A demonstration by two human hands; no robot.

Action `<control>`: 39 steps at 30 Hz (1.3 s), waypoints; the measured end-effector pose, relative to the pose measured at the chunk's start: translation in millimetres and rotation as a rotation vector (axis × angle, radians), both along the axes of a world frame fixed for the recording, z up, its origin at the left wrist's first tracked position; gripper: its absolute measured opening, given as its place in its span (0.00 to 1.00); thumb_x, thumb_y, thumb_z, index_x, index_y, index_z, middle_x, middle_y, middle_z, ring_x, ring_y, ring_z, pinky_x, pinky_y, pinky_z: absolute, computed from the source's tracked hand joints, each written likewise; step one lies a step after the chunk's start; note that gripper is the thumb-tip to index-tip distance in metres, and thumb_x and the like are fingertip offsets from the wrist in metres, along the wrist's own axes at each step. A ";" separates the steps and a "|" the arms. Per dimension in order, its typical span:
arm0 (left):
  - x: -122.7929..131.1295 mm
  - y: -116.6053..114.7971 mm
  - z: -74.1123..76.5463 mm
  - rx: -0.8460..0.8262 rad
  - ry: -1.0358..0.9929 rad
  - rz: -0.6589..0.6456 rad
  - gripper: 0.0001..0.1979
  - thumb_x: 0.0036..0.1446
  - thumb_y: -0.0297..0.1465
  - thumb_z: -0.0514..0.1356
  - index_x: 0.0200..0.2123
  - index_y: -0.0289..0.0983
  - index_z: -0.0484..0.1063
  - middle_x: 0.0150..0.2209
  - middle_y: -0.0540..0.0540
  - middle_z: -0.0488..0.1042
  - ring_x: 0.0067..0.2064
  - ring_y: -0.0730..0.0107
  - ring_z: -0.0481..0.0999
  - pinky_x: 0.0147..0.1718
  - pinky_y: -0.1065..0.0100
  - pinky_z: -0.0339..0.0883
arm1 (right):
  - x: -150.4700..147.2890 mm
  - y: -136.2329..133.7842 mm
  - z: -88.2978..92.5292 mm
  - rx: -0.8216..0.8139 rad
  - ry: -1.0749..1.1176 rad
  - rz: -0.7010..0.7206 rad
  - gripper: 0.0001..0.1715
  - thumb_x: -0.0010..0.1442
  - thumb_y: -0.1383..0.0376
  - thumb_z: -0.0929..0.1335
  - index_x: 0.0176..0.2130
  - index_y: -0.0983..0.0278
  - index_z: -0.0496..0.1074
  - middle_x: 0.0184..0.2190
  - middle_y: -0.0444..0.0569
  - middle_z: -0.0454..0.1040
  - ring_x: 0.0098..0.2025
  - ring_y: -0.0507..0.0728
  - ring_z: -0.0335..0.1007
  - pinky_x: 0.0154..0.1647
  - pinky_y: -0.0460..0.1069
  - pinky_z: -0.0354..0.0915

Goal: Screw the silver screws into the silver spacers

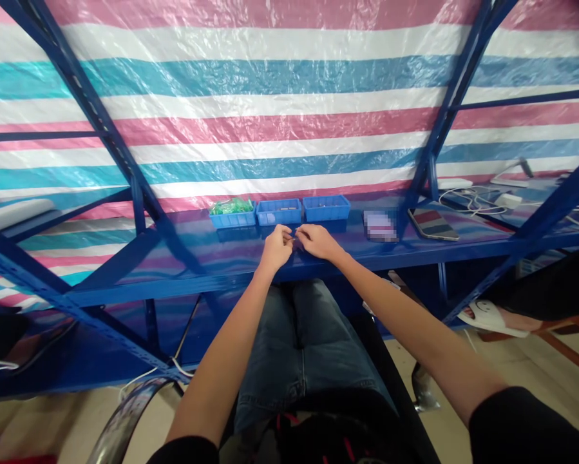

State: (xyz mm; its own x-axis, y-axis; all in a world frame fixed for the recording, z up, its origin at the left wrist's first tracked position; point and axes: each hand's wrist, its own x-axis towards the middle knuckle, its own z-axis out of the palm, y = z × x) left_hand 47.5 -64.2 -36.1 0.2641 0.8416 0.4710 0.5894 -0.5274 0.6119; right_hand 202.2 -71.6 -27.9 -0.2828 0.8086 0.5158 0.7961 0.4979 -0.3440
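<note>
My left hand (278,247) and my right hand (317,240) are close together over the front part of the blue shelf. The fingers of both are bent into a pinch, with the tips almost meeting. Whatever is between them is too small to make out. Just behind the hands stand three blue bins in a row. The left bin (234,220) is heaped with green plastic pieces (231,206). In the middle bin (279,216) and the right bin (326,211) lie small items that I cannot name.
The blue metal shelf (221,270) has slanting posts at both sides. Right of the bins lie a blurred-out flat item (380,225) and a phone-like slab (433,224). White cables (477,200) tangle farther right. A striped plastic sheet (279,77) hangs behind. Another person's sandalled foot (494,317) is at right.
</note>
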 end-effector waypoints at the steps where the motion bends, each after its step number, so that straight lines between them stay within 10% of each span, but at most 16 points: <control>1: -0.1 -0.3 -0.3 0.006 -0.016 0.011 0.11 0.54 0.22 0.53 0.42 0.37 0.63 0.35 0.45 0.73 0.36 0.69 0.75 0.39 0.66 0.70 | -0.5 -0.1 0.3 -0.012 -0.004 0.012 0.16 0.64 0.64 0.58 0.32 0.63 0.72 0.33 0.49 0.76 0.37 0.55 0.69 0.38 0.47 0.58; 10: 6.4 -15.0 1.2 0.037 -0.099 -0.047 0.15 0.53 0.21 0.54 0.45 0.37 0.65 0.44 0.43 0.71 0.45 0.67 0.72 0.50 0.63 0.65 | 0.9 3.2 -0.9 -0.041 0.011 0.086 0.16 0.63 0.65 0.59 0.28 0.64 0.70 0.28 0.47 0.75 0.31 0.52 0.68 0.32 0.46 0.56; 24: -7.3 -6.0 11.5 -0.390 -0.530 -0.123 0.07 0.55 0.31 0.59 0.33 0.32 0.74 0.29 0.45 0.77 0.29 0.74 0.74 0.35 0.67 0.71 | -5.7 -9.6 -2.3 0.064 -0.032 0.109 0.11 0.65 0.66 0.57 0.46 0.64 0.63 0.44 0.54 0.74 0.46 0.57 0.70 0.45 0.48 0.61; 39: -5.9 -12.0 11.9 -0.265 -0.615 -0.154 0.14 0.46 0.27 0.64 0.38 0.35 0.67 0.32 0.50 0.75 0.37 0.72 0.74 0.44 0.67 0.67 | -9.8 -16.4 -3.3 0.190 -0.047 0.011 0.12 0.64 0.67 0.59 0.43 0.64 0.69 0.43 0.53 0.76 0.46 0.57 0.71 0.47 0.48 0.61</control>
